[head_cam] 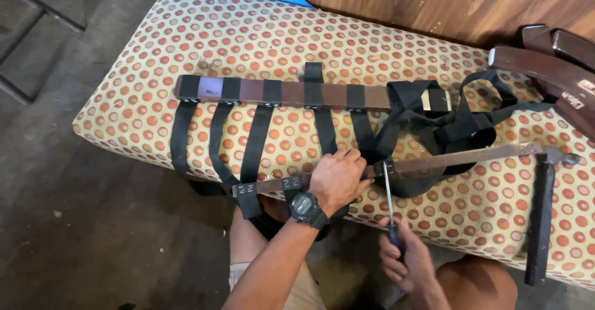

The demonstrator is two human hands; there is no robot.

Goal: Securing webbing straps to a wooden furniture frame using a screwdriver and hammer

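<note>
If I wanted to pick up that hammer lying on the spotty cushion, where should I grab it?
Probably grab the hammer by its long dark handle, near the lower end by the cushion edge, coming from the front. The handle points toward you and lies bare; the metal head sits farther away.

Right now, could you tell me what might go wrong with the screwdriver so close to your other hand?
The screwdriver tip sits on a strap fixing right beside the left hand; a slip could jab the fingers. The near wooden rail lies on a soft cushion, so it may shift under pressure. The hammer overhangs the edge and might drop.
</note>
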